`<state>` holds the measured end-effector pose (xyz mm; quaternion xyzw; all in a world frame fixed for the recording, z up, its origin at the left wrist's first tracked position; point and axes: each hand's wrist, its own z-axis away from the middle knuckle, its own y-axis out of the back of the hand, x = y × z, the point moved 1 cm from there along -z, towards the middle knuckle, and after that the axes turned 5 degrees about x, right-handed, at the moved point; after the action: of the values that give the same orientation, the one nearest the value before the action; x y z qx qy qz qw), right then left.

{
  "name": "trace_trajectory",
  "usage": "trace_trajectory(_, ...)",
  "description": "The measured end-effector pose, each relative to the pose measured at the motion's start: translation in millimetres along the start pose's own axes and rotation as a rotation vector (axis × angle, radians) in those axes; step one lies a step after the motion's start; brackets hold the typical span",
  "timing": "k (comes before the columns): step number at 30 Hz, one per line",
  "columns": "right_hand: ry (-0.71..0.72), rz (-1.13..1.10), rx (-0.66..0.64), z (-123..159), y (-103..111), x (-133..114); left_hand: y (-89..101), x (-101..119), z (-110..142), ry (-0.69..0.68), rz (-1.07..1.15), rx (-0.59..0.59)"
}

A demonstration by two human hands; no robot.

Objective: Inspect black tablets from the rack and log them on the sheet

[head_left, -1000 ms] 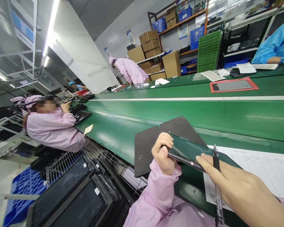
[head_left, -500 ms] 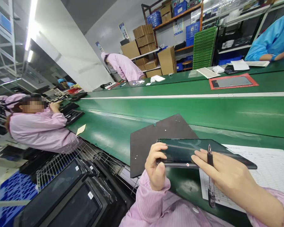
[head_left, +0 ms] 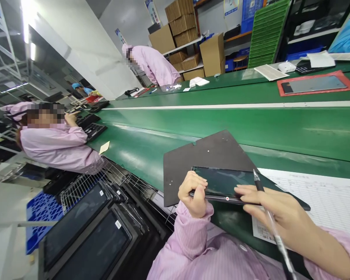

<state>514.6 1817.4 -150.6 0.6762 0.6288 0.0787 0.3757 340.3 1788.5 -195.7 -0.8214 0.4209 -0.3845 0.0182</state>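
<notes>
A dark, glossy tablet is held nearly flat just above the near edge of the green bench, over a black mat. My left hand is closed on the tablet's left end, thumb on top. My right hand grips the tablet's near long edge with the fingers and also carries a black pen that lies across the hand. A small red dot shows on the tablet's near edge between my hands. A printed form sheet lies under the tablet's right end.
A green conveyor belt runs across behind the mat. A red tray with a tablet lies on the far bench. A co-worker in pink sits at the left; another bends over at the back. Wire racks with dark tablets stand low left.
The tablet went from tilted up on its edge to lying almost flat between my hands. Both hands kept their hold, and the view dropped slightly.
</notes>
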Motion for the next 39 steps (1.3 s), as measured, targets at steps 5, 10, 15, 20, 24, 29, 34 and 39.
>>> trace_trajectory(5,-0.224,-0.107,-0.105,-20,-9,1,1.5,1,0,-0.020,-0.003,-0.012)
trace_trajectory(10,-0.227,-0.100,-0.259,-26,-18,4,4.4,0,0,-0.064,-0.028,-0.035)
trace_trajectory(15,-0.234,-0.114,-0.318,-28,-17,8,9.1,-3,1,-0.042,-0.034,-0.057)
trace_trajectory(20,-0.245,-0.086,-0.362,-31,-15,9,7.3,-2,-1,-0.034,-0.044,-0.088)
trace_trajectory(24,-0.228,-0.073,-0.364,-32,-13,9,4.3,1,-4,-0.045,-0.062,-0.104)
trace_trajectory(29,-0.169,-0.012,-0.366,-32,-11,6,3.2,3,-4,-0.049,-0.071,-0.116)
trace_trajectory(34,-0.157,0.043,-0.400,-35,-9,2,1.9,4,-5,-0.055,-0.059,-0.116)
trace_trajectory(39,-0.192,0.064,-0.475,-37,-8,3,0.9,3,-6,-0.054,-0.042,-0.124)
